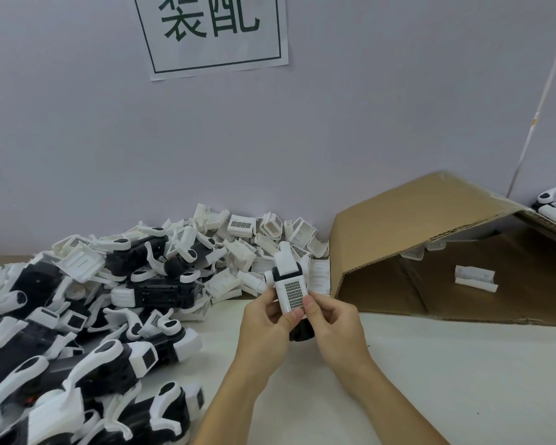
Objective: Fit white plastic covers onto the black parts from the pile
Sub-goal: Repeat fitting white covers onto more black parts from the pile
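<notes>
while both thumbs [294, 317] press, cover [292, 295] between.

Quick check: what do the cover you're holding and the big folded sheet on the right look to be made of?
The white cover, held by the left hand and right hand, looks like moulded matte plastic: crisp edges, a fine grille. The folded sheet looks like corrugated cardboard: brown, fluted cut edge.

left hand [265, 326]: fingers curled, thumb pinching | right hand [333, 322]: curled, thumb pinching | hands touching
</notes>
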{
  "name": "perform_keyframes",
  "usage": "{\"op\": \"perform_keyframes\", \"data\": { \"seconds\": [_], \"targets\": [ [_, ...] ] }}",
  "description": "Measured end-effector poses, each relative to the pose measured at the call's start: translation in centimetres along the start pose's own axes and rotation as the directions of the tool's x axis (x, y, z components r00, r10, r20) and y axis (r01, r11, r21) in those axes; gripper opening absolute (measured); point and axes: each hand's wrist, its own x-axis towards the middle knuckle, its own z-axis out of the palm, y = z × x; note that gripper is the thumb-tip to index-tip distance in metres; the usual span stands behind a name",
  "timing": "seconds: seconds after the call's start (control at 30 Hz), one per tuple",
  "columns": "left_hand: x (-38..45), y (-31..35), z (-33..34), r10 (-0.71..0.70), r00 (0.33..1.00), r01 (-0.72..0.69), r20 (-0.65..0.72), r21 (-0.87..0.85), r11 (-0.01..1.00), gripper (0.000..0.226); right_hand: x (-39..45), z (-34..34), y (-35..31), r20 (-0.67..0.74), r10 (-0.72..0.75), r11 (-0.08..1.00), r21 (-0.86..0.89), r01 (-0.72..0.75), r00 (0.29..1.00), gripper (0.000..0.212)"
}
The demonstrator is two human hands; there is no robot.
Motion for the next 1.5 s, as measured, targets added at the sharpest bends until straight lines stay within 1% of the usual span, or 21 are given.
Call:
{"op": "perform_keyframes", "data": {
  "seconds": [0.17, 0.27, 0.33, 0.4, 0.5, 0.6, 0.73, 0.8, 0.83, 0.9, 1.07, 1.2, 1.3, 1.37, 1.4, 1.43, 1.47, 1.5],
  "targets": [
    [0.2, 0.2, -0.3, -0.051, 0.999, 0.052, 0.01, -0.129, 0.99, 0.033, -0.1, 0.3, -0.1, 0.008, 0.004, 1.0, 0.001, -0.004, 1.0, 0.024],
    [0.2, 0.2, 0.0, -0.039, 0.999, 0.039, 0.002, -0.165, 0.986, 0.023, -0.1, 0.2, -0.3, 0.024, 0.032, 0.998, 0.046, -0.033, 0.999, 0.023],
    [0.2, 0.2, 0.3, -0.018, 0.999, 0.013, -0.043, -0.12, 0.993, 0.022, -0.1, 0.1, -0.4, 0.041, 0.028, 0.999, 0.031, -0.029, 0.999, 0.024],
    [0.2, 0.0, 0.3, 0.001, 0.996, -0.003, -0.088, -0.018, 1.0, 0.021, -0.2, 0.1, -0.5, 0.061, 0.01, 1.0, -0.005, -0.01, 0.998, 0.024],
    [0.1, 0.0, 0.4, 0.018, 0.993, -0.011, -0.114, 0.061, 0.998, 0.024, -0.3, 0.0, -0.6, 0.076, -0.012, 1.0, -0.018, 0.014, 0.997, 0.023],
    [0.1, 0.1, 0.3, 0.009, 0.992, -0.003, -0.128, 0.047, 0.999, 0.024, -0.4, 0.0, -0.6, 0.064, -0.007, 1.0, -0.005, 0.008, 0.998, 0.022],
    [0.1, 0.6, 0.1, -0.018, 0.996, 0.01, -0.089, -0.09, 0.996, 0.022, -0.3, 0.1, -0.7, 0.055, 0.043, 0.997, 0.062, -0.046, 0.998, 0.021],
    [0.0, 0.8, 0.2, -0.011, 0.997, 0.003, -0.07, -0.112, 0.994, 0.023, -0.2, 0.2, -0.8, 0.033, 0.072, 0.992, 0.101, -0.075, 0.997, 0.031],
    [-0.1, 0.8, 0.3, -0.007, 0.998, -0.001, -0.069, -0.108, 0.994, 0.024, -0.2, 0.3, -0.9, 0.019, 0.079, 0.991, 0.108, -0.08, 0.997, 0.037],
    [-0.1, 0.8, 0.4, 0.01, 0.996, -0.015, -0.092, -0.053, 0.998, 0.026, -0.1, 0.2, -0.8, 0.003, 0.067, 0.993, 0.095, -0.067, 0.998, 0.042],
    [-0.1, 0.6, 0.6, 0.066, 0.988, -0.052, -0.141, 0.1, 0.994, 0.034, -0.1, 0.1, -0.5, 0.002, 0.034, 0.996, 0.083, -0.034, 0.999, 0.036],
    [-0.1, 0.5, 0.6, 0.08, 0.983, -0.061, -0.167, 0.118, 0.991, 0.034, -0.1, 0.1, -0.4, 0.005, 0.006, 0.997, 0.076, -0.007, 1.0, 0.033],
    [0.0, 0.5, 0.6, 0.022, 0.983, -0.021, -0.184, 0.01, 1.0, 0.031, -0.1, 0.3, -0.3, 0.016, 0.005, 0.998, 0.066, -0.006, 1.0, 0.035],
    [0.1, 0.4, 0.6, -0.02, 0.975, 0.002, -0.22, -0.081, 0.997, 0.029, -0.2, 0.4, -0.2, 0.012, -0.031, 0.999, 0.018, 0.031, 0.999, 0.035],
    [0.3, 0.3, 0.5, -0.045, 0.967, 0.012, -0.253, -0.132, 0.991, 0.03, -0.3, 0.4, -0.1, 0.004, -0.063, 0.997, -0.054, 0.063, 0.998, 0.034],
    [0.4, 0.4, 0.3, -0.08, 0.958, 0.023, -0.274, -0.205, 0.978, 0.033, -0.5, 0.5, 0.0, 0.008, -0.094, 0.983, -0.159, 0.095, 0.995, 0.038],
    [0.6, 0.5, 0.1, -0.119, 0.956, 0.034, -0.267, -0.303, 0.952, 0.036, -0.7, 0.6, 0.2, 0.03, -0.124, 0.952, -0.279, 0.128, 0.992, 0.049],
    [0.7, 0.6, 0.0, -0.154, 0.961, 0.046, -0.23, -0.416, 0.908, 0.04, -0.9, 0.8, 0.4, 0.057, -0.148, 0.917, -0.367, 0.158, 0.987, 0.061]
  ]
}}
